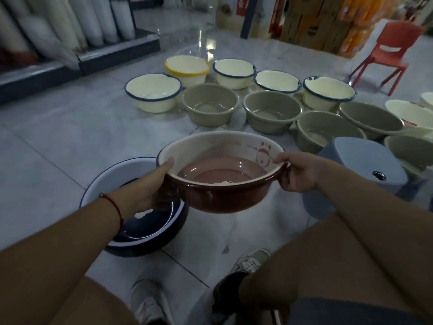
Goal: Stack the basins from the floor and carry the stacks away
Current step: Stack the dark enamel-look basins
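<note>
A: Status?

B: Both hands on the brown basin [222,174], held off the floor [70,137]. Left hand [154,184] grips the near-left rim, thumb over the edge. Right hand [295,171] grips the right side at the handle lug, fingers curled under.

A: Where's it going?

B: My read: into the dark blue basin [145,226] on the floor just below and left of it. The brown one overlaps its right edge, not yet nested.

A: Step?

B: Mid-stack, early. Plenty still loose on the floor: cream basins with blue rims [153,92], one with a yellow rim [187,69], grey-green basins [209,104] in a row nearer, more off the right edge of view.

A: Next move needs?

B: Shift the brown basin left, centre it over the blue one, keep it level, lower until rims seat. Whether it fits inside can't be told from here; sizes look close.

A: Obstacles?

B: Grey-blue stool [358,170] sits just beside the right hand. Red chair [384,55] is well apart, far right. Shoes [250,263] near the blue basin, so watch footing when lifting the stack.
</note>
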Motion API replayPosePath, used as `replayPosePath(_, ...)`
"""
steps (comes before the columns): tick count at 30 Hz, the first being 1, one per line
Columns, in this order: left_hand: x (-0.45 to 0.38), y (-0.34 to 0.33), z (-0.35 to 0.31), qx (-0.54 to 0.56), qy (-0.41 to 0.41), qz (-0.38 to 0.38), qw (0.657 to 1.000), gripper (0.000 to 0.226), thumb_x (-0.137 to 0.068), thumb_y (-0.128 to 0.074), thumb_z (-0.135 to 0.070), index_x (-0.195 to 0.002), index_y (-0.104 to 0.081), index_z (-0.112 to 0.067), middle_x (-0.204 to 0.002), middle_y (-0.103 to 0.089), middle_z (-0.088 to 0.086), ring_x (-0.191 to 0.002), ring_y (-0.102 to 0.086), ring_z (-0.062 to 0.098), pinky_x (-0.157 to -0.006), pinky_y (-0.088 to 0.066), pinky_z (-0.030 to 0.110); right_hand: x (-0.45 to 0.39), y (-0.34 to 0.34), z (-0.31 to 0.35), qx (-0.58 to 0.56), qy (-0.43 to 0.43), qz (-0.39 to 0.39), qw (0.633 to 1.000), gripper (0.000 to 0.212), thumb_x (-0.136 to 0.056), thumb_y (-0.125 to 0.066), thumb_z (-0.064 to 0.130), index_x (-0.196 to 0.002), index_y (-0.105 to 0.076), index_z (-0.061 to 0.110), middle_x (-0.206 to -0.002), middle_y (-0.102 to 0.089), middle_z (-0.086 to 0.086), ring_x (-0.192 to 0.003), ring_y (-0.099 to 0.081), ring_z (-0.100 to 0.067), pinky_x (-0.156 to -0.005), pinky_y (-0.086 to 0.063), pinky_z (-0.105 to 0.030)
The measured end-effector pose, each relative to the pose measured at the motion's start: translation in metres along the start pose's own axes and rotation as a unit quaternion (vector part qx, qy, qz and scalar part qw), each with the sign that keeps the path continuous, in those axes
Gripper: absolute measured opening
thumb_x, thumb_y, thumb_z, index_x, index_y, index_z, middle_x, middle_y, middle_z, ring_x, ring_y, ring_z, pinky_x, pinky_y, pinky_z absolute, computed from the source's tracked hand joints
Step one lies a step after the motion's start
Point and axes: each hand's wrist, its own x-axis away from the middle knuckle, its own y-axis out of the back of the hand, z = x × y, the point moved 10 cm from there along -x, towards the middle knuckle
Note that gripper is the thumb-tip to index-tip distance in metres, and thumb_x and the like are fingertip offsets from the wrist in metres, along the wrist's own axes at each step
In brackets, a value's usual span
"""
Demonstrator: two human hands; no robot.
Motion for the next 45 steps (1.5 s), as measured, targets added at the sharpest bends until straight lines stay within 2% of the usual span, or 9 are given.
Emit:
replayPosePath(4, 0.029, 0.048, 0.016, 0.034, -0.025, -0.076, 0.996, 0.035, -0.087, -0.062, -0.046, -0.09, -0.066, -0.011, -0.082, -0.067, 0.012, -0.075, -0.064, 0.024, -0.069, -0.051, 0.032, 0.011, -0.063, 0.006, 0.027, 0.036, 0.024, 0.999, 0.006, -0.088, -0.057, 0.014, -0.083, -0.054, 0.014, -0.058, -0.046, 0.0, -0.044, -0.043, -0.011, -0.041, -0.039, -0.017)
replayPosePath(7, 0.053, 0.082, 0.027, 0.088, -0.037, -0.108, 0.989, 0.049, -0.074, -0.071, -0.047, -0.102, -0.071, -0.007, -0.099, -0.072, 0.02, -0.083, -0.066, 0.027, -0.079, -0.052, 0.036, 0.017, -0.108, 0.007, 0.036, 0.063, 0.031, 0.997, 0.005, -0.09, -0.058, 0.008, -0.093, -0.061, 0.008, -0.063, -0.057, -0.005, -0.049, -0.055, -0.013, -0.038, -0.043, -0.017)
replayPosePath(11, 0.075, 0.122, 0.058, 0.138, -0.021, -0.148, 0.979, 0.031, -0.091, -0.062, -0.042, -0.079, -0.062, -0.014, -0.078, -0.066, 0.012, -0.071, -0.062, 0.023, -0.067, -0.046, 0.03, 0.012, -0.16, 0.007, 0.135, 0.102, 0.014, 0.986, 0.007, -0.088, -0.058, 0.001, -0.094, -0.058, 0.005, -0.071, -0.052, -0.01, -0.057, -0.052, -0.015, -0.046, -0.046, -0.024)
replayPosePath(17, 0.079, 0.179, 0.092, 0.167, -0.029, -0.205, 0.964, 0.034, -0.086, -0.07, -0.046, -0.083, -0.067, -0.013, -0.086, -0.071, 0.009, -0.082, -0.067, 0.023, -0.08, -0.051, 0.035, -0.004, -0.228, -0.009, 0.246, 0.114, 0.016, 0.962, 0.013, -0.088, -0.052, -0.004, -0.077, -0.052, 0.002, -0.061, -0.047, -0.01, -0.045, -0.046, -0.016, -0.05, -0.04, -0.024)
replayPosePath(23, 0.06, 0.21, 0.105, 0.119, -0.033, -0.218, 0.968, 0.028, -0.085, -0.075, -0.038, -0.095, -0.069, -0.012, -0.092, -0.074, 0.006, -0.086, -0.068, 0.021, -0.077, -0.052, 0.033, -0.037, -0.261, -0.011, 0.3, 0.121, -0.002, 0.946, 0.016, -0.089, -0.047, -0.009, -0.079, -0.052, 0.002, -0.067, -0.051, -0.012, -0.04, -0.055, -0.016, -0.034, -0.039, -0.015)
replayPosePath(30, 0.028, 0.212, 0.117, -0.015, -0.023, -0.225, 0.974, 0.026, -0.087, -0.074, -0.033, -0.103, -0.064, -0.015, -0.095, -0.068, 0.006, -0.083, -0.062, 0.02, -0.066, -0.049, 0.028, -0.099, -0.268, -0.035, 0.445, 0.134, -0.021, 0.885, 0.022, -0.086, -0.052, 0.001, -0.105, -0.06, -0.005, -0.078, -0.059, -0.015, -0.063, -0.056, -0.023, -0.047, -0.043, -0.026)
replayPosePath(34, 0.007, 0.209, 0.108, -0.143, -0.086, -0.209, 0.964, 0.035, -0.085, -0.077, -0.027, -0.117, -0.064, -0.021, -0.102, -0.069, -0.001, -0.096, -0.063, 0.017, -0.074, -0.048, 0.024, -0.124, -0.255, -0.06, 0.471, 0.125, -0.02, 0.873, 0.012, -0.088, -0.052, 0.007, -0.094, -0.058, -0.001, -0.074, -0.059, -0.015, -0.063, -0.055, -0.026, -0.053, -0.043, -0.029)
replayPosePath(37, -0.011, 0.205, 0.116, -0.208, -0.044, -0.201, 0.956, 0.043, -0.082, -0.079, -0.031, -0.119, -0.065, -0.016, -0.11, -0.067, 0.005, -0.098, -0.06, 0.02, -0.079, -0.048, 0.029, -0.13, -0.239, -0.058, 0.456, 0.128, -0.021, 0.88, 0.003, -0.085, -0.055, 0.008, -0.087, -0.056, 0.006, -0.071, -0.055, -0.011, -0.058, -0.049, -0.021, -0.049, -0.04, -0.027)
replayPosePath(45, -0.064, 0.109, 0.095, -0.313, -0.062, -0.093, 0.943, 0.046, -0.083, -0.076, -0.042, -0.121, -0.063, -0.019, -0.111, -0.068, 0.001, -0.098, -0.06, 0.015, -0.07, -0.043, 0.02, -0.129, -0.12, -0.05, 0.46, 0.137, -0.127, 0.868, 0.044, -0.084, -0.064, 0.028, -0.122, -0.053, 0.008, -0.096, -0.06, -0.005, -0.073, -0.058, -0.016, -0.054, -0.044, -0.024)
